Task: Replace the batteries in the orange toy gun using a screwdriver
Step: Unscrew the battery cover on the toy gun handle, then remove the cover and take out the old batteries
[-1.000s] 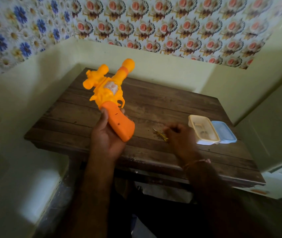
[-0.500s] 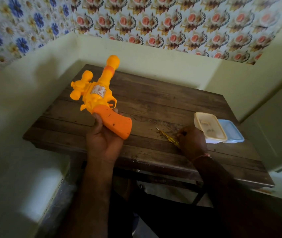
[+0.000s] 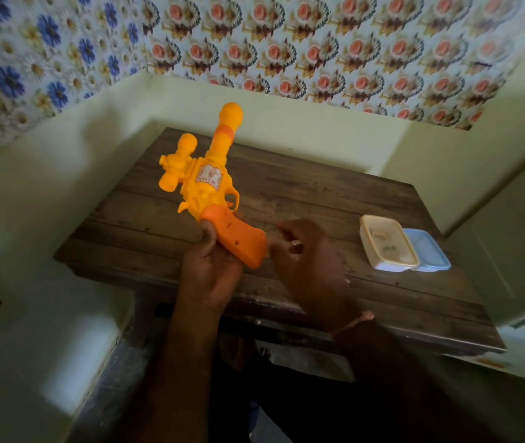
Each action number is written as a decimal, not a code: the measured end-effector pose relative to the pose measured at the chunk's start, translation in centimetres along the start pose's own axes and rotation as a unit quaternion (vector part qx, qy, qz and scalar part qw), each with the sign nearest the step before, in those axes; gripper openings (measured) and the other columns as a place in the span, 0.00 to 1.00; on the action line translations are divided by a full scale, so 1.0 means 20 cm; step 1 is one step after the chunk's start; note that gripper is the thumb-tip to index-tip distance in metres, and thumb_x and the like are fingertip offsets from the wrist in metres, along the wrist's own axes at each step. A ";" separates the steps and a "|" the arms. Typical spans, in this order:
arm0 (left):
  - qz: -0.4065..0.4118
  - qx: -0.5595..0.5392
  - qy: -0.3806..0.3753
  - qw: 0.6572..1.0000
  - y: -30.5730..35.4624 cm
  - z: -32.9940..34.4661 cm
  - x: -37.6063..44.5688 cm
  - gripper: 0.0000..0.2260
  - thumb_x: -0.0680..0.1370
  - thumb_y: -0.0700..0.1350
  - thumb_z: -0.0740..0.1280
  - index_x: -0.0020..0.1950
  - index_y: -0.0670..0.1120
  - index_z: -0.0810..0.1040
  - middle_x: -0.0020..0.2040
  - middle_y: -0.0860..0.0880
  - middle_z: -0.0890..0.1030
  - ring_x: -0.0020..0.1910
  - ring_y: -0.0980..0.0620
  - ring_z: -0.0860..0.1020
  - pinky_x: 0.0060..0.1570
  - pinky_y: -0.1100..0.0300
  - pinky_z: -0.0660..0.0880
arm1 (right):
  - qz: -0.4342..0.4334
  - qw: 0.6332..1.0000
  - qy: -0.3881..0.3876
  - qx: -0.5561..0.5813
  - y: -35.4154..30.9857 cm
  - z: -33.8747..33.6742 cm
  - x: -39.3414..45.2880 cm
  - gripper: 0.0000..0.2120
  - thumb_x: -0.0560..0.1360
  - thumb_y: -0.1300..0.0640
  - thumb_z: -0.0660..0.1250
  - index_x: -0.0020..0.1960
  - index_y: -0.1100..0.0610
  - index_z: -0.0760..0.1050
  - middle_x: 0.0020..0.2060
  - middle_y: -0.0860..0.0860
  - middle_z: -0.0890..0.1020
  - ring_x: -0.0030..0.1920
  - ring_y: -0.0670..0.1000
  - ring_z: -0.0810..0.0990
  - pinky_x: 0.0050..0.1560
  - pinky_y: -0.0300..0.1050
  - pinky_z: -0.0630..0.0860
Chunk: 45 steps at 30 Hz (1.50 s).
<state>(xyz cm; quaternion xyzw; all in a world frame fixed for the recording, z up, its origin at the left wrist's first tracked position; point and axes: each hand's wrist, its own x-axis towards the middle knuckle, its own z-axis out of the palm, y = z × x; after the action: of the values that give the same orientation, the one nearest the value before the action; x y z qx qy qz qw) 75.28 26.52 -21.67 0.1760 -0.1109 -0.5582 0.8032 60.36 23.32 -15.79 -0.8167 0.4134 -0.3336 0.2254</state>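
My left hand (image 3: 210, 276) grips the orange toy gun (image 3: 210, 183) by its darker orange handle and holds it above the wooden table (image 3: 318, 193), barrel pointing up and away. Two small screw holes show on the handle's side. My right hand (image 3: 312, 266) is just right of the handle's butt, blurred, with its fingers curled. Only a small pale bit of the screwdriver (image 3: 294, 243) shows between those fingers; the rest is hidden.
A small open plastic box (image 3: 366, 241) with a few small items inside sits at the table's right side, with its pale blue lid (image 3: 430, 254) lying beside it. Walls close in the table at the back and left. A pale cabinet stands to the right.
My right hand picked the yellow screwdriver up off the table and moved left to the gun's handle. My left hand tilted the gun more upright and brought it nearer.
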 end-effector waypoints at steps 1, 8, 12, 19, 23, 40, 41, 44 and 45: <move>-0.010 0.015 -0.009 1.000 0.00 0.01 -0.01 0.46 0.58 0.54 0.83 0.70 0.39 0.69 0.61 0.40 0.80 0.56 0.45 0.81 0.49 0.50 0.81 | -0.034 0.999 -0.022 -0.002 -0.04 0.02 -0.03 0.17 0.74 0.49 0.68 0.61 0.53 0.76 0.55 0.50 0.80 0.54 0.48 0.78 0.55 0.43 0.74; -0.062 0.013 -0.033 0.997 -0.03 0.04 -0.11 0.45 0.58 0.51 0.84 0.69 0.39 0.70 0.59 0.40 0.82 0.57 0.45 0.82 0.53 0.51 0.80 | -0.083 0.992 -0.019 -0.098 -0.12 0.17 -0.11 0.27 0.75 0.52 0.59 0.68 0.67 0.69 0.64 0.67 0.74 0.65 0.67 0.72 0.65 0.60 0.68; -0.059 0.003 -0.041 0.997 -0.03 0.09 -0.15 0.45 0.62 0.51 0.83 0.73 0.39 0.67 0.66 0.39 0.77 0.64 0.44 0.77 0.66 0.49 0.70 | -0.077 0.988 -0.005 -0.135 -0.13 0.16 -0.11 0.29 0.75 0.49 0.52 0.69 0.66 0.68 0.64 0.65 0.74 0.66 0.65 0.72 0.66 0.59 0.68; -0.014 -0.001 0.018 1.000 -0.02 0.11 -0.15 0.46 0.66 0.57 0.78 0.76 0.38 0.63 0.73 0.34 0.67 0.72 0.37 0.68 0.70 0.44 0.66 | -0.168 0.959 0.010 -0.227 -0.06 0.16 -0.13 0.25 0.71 0.56 0.55 0.64 0.63 0.75 0.61 0.60 0.79 0.63 0.61 0.77 0.56 0.58 0.76; -0.034 0.014 0.063 0.997 -0.03 0.10 -0.14 0.33 0.77 0.56 0.65 0.76 0.39 0.64 0.71 0.36 0.71 0.68 0.39 0.73 0.65 0.47 0.73 | -0.180 0.953 0.015 -0.242 -0.02 0.18 -0.14 0.24 0.72 0.58 0.55 0.65 0.63 0.73 0.63 0.59 0.77 0.65 0.60 0.75 0.59 0.57 0.74; -0.005 0.031 0.041 0.999 0.09 0.07 -0.07 0.16 0.77 0.50 0.59 0.56 0.40 0.74 0.44 0.41 0.81 0.44 0.46 0.82 0.43 0.53 0.81 | -0.227 0.961 0.101 -0.120 -0.03 0.27 -0.13 0.16 0.74 0.55 0.60 0.56 0.59 0.79 0.53 0.56 0.82 0.56 0.56 0.77 0.58 0.52 0.71; 0.018 0.027 0.052 0.998 0.10 0.05 -0.06 0.15 0.78 0.49 0.59 0.58 0.41 0.74 0.44 0.42 0.81 0.44 0.46 0.82 0.43 0.53 0.81 | -0.177 0.974 0.113 -0.088 -0.03 0.25 -0.12 0.14 0.74 0.55 0.60 0.54 0.58 0.80 0.50 0.56 0.81 0.52 0.56 0.76 0.53 0.50 0.71; 0.058 0.026 0.088 0.994 0.14 0.02 -0.04 0.18 0.79 0.48 0.60 0.66 0.42 0.72 0.44 0.43 0.82 0.43 0.47 0.82 0.44 0.51 0.81 | 0.033 0.993 0.109 -0.022 0.02 0.20 0.01 0.09 0.77 0.55 0.62 0.52 0.54 0.79 0.45 0.52 0.80 0.46 0.53 0.77 0.45 0.46 0.72; 0.065 0.033 0.089 0.993 0.15 0.01 -0.04 0.19 0.79 0.48 0.60 0.67 0.43 0.71 0.44 0.44 0.82 0.43 0.47 0.82 0.45 0.50 0.80 | 0.096 0.991 0.096 -0.002 0.05 0.19 0.06 0.08 0.76 0.54 0.64 0.52 0.52 0.79 0.45 0.51 0.82 0.46 0.52 0.79 0.45 0.47 0.74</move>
<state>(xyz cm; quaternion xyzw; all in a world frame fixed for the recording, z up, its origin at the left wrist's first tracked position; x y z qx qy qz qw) 77.48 28.15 -20.29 0.2438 -0.0686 -0.4830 0.8382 63.07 22.14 -18.60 -0.7379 0.5104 -0.3865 0.2137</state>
